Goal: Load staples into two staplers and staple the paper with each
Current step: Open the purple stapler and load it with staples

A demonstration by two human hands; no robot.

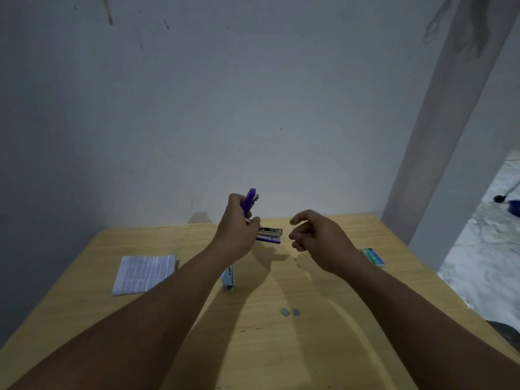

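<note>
My left hand [239, 226] holds a purple stapler [268, 235] above the wooden table [323, 347]. The stapler's top cover is swung up and its metal staple channel points right. My right hand [318, 237] hovers just right of the channel, fingers loosely curled and apart, with nothing visible in them. A light blue stapler [228, 278] lies on the table under my left forearm, partly hidden. A printed sheet of paper [145, 274] lies at the left. Two short strips of staples [289, 312] lie near the table's middle. A green and white staple box [372, 257] sits behind my right wrist.
A grey wall stands right behind the table's far edge. A pillar rises at the right, with a floor area and a blue object [515, 206] beyond it. The table's right edge runs diagonally near the staple box.
</note>
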